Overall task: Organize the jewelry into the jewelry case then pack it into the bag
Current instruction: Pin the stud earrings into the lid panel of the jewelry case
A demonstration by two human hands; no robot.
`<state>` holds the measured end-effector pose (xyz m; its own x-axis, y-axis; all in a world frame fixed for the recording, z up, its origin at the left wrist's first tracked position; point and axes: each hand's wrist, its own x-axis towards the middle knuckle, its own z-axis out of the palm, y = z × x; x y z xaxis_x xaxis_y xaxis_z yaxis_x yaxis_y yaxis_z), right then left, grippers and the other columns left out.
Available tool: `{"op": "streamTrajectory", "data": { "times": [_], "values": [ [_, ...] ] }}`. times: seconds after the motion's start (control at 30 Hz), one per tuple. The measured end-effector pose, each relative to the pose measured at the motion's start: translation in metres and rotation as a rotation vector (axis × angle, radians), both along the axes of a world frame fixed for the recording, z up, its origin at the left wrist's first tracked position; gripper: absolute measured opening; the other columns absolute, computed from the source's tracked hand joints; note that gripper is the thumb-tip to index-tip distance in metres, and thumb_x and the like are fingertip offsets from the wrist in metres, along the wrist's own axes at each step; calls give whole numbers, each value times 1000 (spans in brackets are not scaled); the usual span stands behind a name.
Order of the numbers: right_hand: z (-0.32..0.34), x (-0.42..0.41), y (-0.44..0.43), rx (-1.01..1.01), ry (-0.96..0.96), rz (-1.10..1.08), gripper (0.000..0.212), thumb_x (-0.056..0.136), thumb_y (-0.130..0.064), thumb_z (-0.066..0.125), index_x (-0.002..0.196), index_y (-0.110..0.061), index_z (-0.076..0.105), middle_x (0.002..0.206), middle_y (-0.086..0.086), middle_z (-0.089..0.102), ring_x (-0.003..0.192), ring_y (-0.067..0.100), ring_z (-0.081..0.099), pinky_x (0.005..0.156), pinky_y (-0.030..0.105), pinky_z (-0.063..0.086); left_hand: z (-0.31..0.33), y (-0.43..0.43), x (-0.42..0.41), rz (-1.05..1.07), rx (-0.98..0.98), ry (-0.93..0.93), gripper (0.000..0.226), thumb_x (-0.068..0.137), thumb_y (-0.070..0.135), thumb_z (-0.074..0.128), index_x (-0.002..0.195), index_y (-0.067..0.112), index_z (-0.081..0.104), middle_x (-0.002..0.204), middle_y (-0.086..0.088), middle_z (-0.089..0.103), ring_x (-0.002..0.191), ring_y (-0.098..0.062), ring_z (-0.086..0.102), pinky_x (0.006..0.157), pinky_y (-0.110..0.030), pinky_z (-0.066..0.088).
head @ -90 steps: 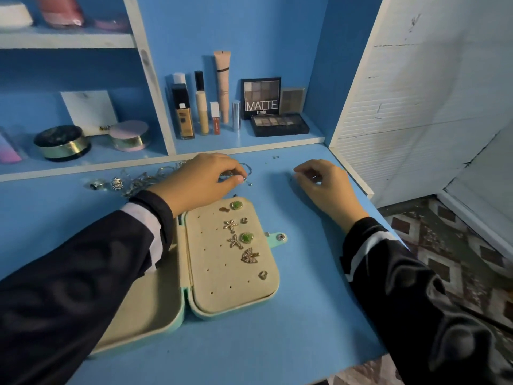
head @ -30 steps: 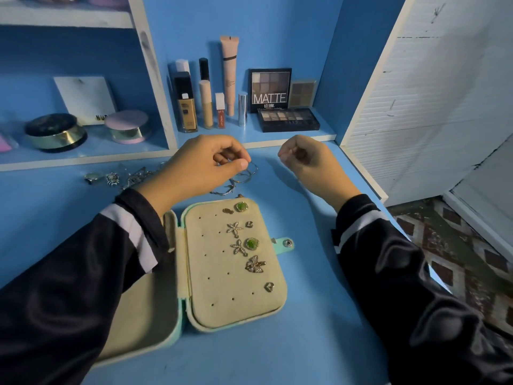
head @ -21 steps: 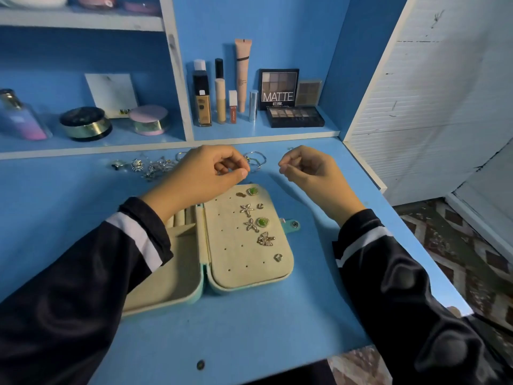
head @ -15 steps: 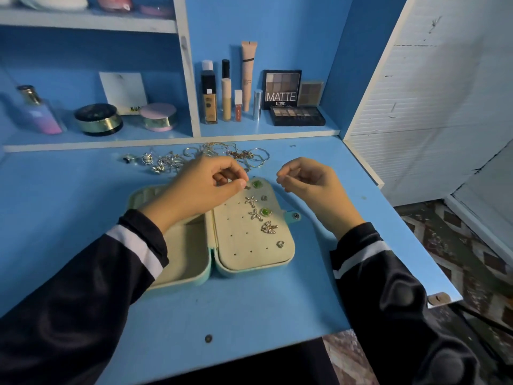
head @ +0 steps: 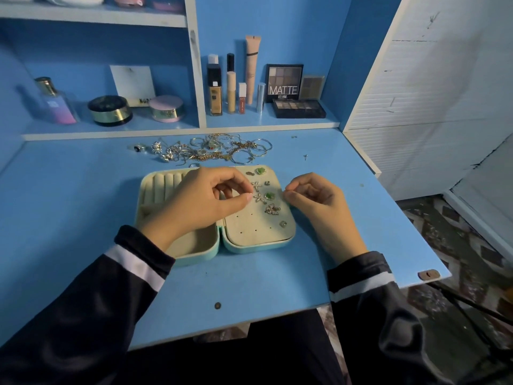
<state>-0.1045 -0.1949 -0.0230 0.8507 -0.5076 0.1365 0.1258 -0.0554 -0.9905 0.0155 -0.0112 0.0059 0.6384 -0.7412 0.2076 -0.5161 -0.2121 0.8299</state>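
Tabletop (head: 83, 218) is blue painted board, matt, a bit scuffed w/ a few chips. Jewelry case (head: 249, 247) shell = smooth mint, faux leather or plastic, can't tell tbh. Its lining (head: 249, 226) is beige, velvety, matt. Jewelry pile (head: 211, 150) is shiny metal, silver + gold tones. Earrings (head: 272, 209) on the lining are metal too, a couple w/ glossy green stones (head: 260, 171). Sleeve (head: 83, 315) = dark cloth w/ slight satin sheen. On the shelf (head: 177, 125): perfume bottle (head: 57, 104) glossy glass, jar (head: 110, 110) w/ mirror-gold band, palette (head: 298, 108) glossy black plastic. Wall panel (head: 430, 93) white, ribbed, scratched.

Mint jewelry case (head: 251, 246), blue desk (head: 83, 207)
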Motion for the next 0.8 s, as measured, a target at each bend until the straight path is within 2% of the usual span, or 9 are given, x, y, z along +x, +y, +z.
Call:
{"op": "streamTrajectory", "data": {
  "times": [0.13, 0.33, 0.4, 0.57, 0.67, 0.73, 0.8],
  "values": [
    [-4, -5, 3, -30, 25, -21, 7, 88, 1, 65, 83, -3, 63, 80, 15, 57, 76, 22, 49, 70, 25, 41, 0, 1, -6, -7, 21, -39, 12, 85, 20, 75, 85, 31, 72, 82, 22, 70, 64, -1, 53, 58, -10, 41],
    [-3, -8, 2, 107, 9, -8, 6, 79, -9, 73, 78, -15, 72, 83, 16, 52, 81, 27, 45, 80, 38, 39, 2, -1, -16, -72, 38, -78, 9, 87, 17, 73, 90, 25, 72, 77, 31, 65, 62, 1, 50, 57, -11, 39],
    [-3, -8, 1, 130, 13, -17, 5, 79, -6, 74, 80, -11, 71, 85, 19, 55, 82, 28, 48, 82, 39, 41, 3, 0, -16, -81, 64, -77, 12, 87, 18, 73, 88, 30, 71, 72, 34, 61, 60, 0, 47, 56, -10, 38],
    [-5, -11, -2, 7, 50, -58, 4, 85, -1, 69, 87, 2, 68, 82, 18, 56, 77, 22, 48, 74, 27, 42, 3, 2, -14, -90, 63, -58, 15, 86, 18, 74, 87, 32, 71, 69, 33, 60, 60, -4, 44, 56, -13, 38],
    [-6, -11, -2, -68, 75, -73, 3, 86, -1, 69, 86, 1, 69, 78, 13, 62, 71, 15, 52, 68, 17, 43, 1, 3, -14, -79, 46, -64, 11, 85, 19, 75, 87, 30, 72, 73, 29, 63, 62, -6, 46, 59, -18, 41],
    [-6, -11, -1, -120, 92, -84, 2, 86, -1, 69, 85, 0, 70, 77, 8, 68, 68, 10, 57, 68, 15, 46, 1, 4, -14, -75, 53, -63, 10, 84, 21, 75, 87, 31, 73, 75, 29, 64, 63, -8, 47, 60, -21, 42],
    [-7, -12, -1, -140, 92, -90, 1, 85, -1, 69, 86, 0, 70, 79, 11, 70, 70, 9, 59, 69, 15, 48, 1, 4, -16, -78, 65, -60, 10, 84, 22, 75, 87, 31, 73, 74, 29, 63, 63, -15, 47, 60, -25, 43]
  ]
}}
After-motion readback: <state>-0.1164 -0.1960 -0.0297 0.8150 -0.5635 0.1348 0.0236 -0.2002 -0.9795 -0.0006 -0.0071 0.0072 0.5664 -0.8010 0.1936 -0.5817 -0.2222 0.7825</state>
